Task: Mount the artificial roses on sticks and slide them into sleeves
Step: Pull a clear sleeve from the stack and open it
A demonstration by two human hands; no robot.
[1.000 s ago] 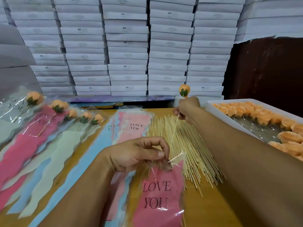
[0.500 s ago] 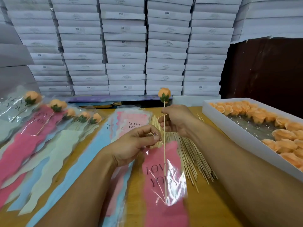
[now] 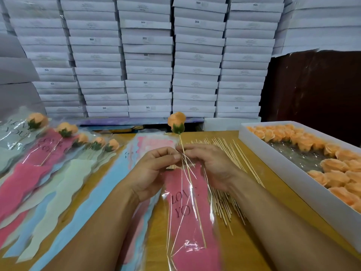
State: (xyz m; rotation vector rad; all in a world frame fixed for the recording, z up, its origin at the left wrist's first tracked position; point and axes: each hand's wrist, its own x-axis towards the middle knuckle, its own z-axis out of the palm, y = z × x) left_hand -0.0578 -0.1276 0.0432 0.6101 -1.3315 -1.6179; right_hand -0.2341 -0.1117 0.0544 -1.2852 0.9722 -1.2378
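The rose (image 3: 176, 122) I am working on sits on top of its stick (image 3: 192, 194), orange bud up with a green calyx under it, out past my fingertips toward the stacked boxes. The stick runs almost straight toward me, leaning slightly right as it comes down, and its lower part lies inside the clear sleeve (image 3: 188, 210) with the pink "LOVE YOU" insert. The stick's bottom end stops short of the sleeve's lower edge. The sleeve's long axis follows the stick, mouth away from me, tail toward my body, lying over the table (image 3: 252, 245).

My left hand (image 3: 154, 171) pinches the sleeve's mouth between thumb and forefinger, right beside the stick. My right hand (image 3: 211, 165) has its fingers curled at the same spot from the other side; they seem to pinch the stick or the film's edge, but I cannot tell which.

Just right of the sleeve, partly under my right wrist, lies the spread heap of bare sticks (image 3: 224, 200), close enough that the sleeve's right edge overlaps it. Further right the white tray (image 3: 283, 173) of loose roses runs along the table's edge. On the left, the pile of unused sleeves (image 3: 125, 178) lies under my left forearm, and beyond it a row of finished roses in sleeves (image 3: 52, 153) fans out. Open table shows only in front of me, between the sleeve and the tray. A wall of white boxes (image 3: 197, 61) closes off the far side.
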